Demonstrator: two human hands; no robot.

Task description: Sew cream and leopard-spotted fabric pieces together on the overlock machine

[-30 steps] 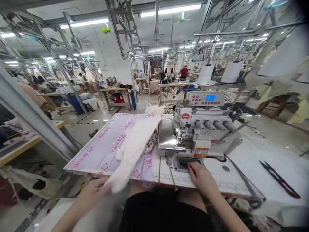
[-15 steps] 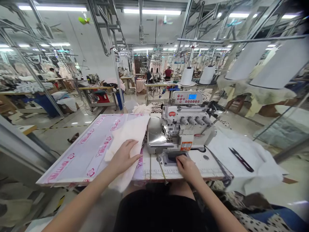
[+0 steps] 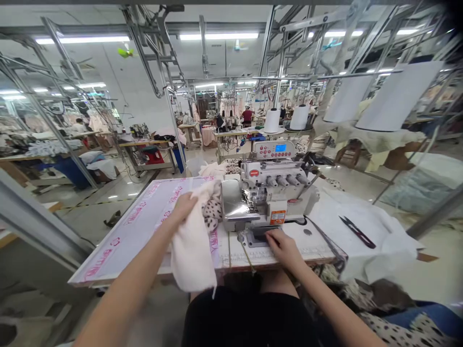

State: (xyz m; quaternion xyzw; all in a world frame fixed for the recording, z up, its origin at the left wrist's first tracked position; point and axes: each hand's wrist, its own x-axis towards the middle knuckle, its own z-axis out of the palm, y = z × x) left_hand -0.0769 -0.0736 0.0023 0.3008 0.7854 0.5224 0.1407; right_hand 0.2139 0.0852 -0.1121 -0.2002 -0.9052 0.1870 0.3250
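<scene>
On the left of the overlock sewing machine [image 3: 271, 185], my left hand [image 3: 185, 206] grips a cream fabric piece [image 3: 193, 250]. The fabric hangs over the table's front edge, and a dark-spotted fabric [image 3: 212, 212] shows beside it, next to the machine's shiny metal cover [image 3: 237, 200]. My right hand [image 3: 284, 246] rests in front of the machine with fingers curled together at a dark recessed plate [image 3: 262, 234]. Whether anything is between those fingers is hidden.
Purple-white printed sheeting [image 3: 135, 226] covers the table's left side. Dark thread snips [image 3: 357, 231] lie on white fabric [image 3: 383, 241] at right. White thread cones [image 3: 299, 118] stand behind the machine. A person in red [image 3: 247, 114] sits far back.
My left hand has moved up and left from lying spread on the cream fabric to gripping it, lifting and folding it; spotted fabric now shows. My right hand stays near the dark plate.
</scene>
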